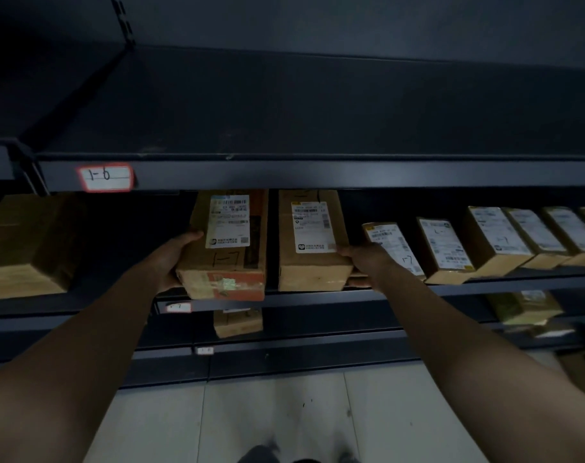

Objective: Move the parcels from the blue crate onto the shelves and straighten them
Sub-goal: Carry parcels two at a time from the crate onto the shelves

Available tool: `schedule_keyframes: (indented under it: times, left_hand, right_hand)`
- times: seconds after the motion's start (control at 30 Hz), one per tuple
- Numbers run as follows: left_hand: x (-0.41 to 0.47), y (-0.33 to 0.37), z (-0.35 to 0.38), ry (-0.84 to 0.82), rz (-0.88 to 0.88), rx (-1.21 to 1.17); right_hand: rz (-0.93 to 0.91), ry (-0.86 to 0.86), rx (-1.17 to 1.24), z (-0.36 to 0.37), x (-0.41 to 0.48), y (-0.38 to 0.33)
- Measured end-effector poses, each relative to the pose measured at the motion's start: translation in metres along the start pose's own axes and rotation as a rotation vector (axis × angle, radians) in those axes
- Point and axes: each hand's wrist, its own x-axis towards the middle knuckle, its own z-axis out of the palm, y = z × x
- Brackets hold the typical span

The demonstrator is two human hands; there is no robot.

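The left parcel [224,248] sits tilted at the near lip of the middle shelf [468,289], with the right parcel [309,242] just beside it. Your left hand [176,253] wraps the left parcel's outer side and your right hand [361,259] clasps the right parcel's outer side, likely to squeeze both square with the row of parcels [495,242] further right. The blue crate is out of view.
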Motion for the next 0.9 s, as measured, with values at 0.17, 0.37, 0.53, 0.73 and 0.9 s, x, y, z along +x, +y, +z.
schedule_keyframes:
  times: [0.17, 0.37, 0.53, 0.73, 0.9]
  left_hand:
    - [-0.015, 0.014, 0.023, 0.329, 0.180, 0.295]
    - [-0.066, 0.013, 0.081, 0.386, 0.572, 0.810]
    - [-0.122, 0.002, 0.165, -0.009, 0.715, 1.029]
    - [-0.205, 0.010, 0.309, -0.168, 0.956, 1.326]
    - [-0.299, -0.007, 0.462, -0.285, 1.336, 1.374]
  right_hand:
    - [-0.280, 0.233, -0.620, -0.010, -0.024, -0.009]
    - [-0.418, 0.121, -0.756, -0.031, -0.080, -0.006]
    - [-0.414, 0.136, -0.952, -0.080, -0.128, 0.009]
    - [-0.432, 0.455, -1.120, -0.197, -0.195, 0.035]
    - [-0.406, 0.756, -1.110, -0.331, -0.262, 0.089]
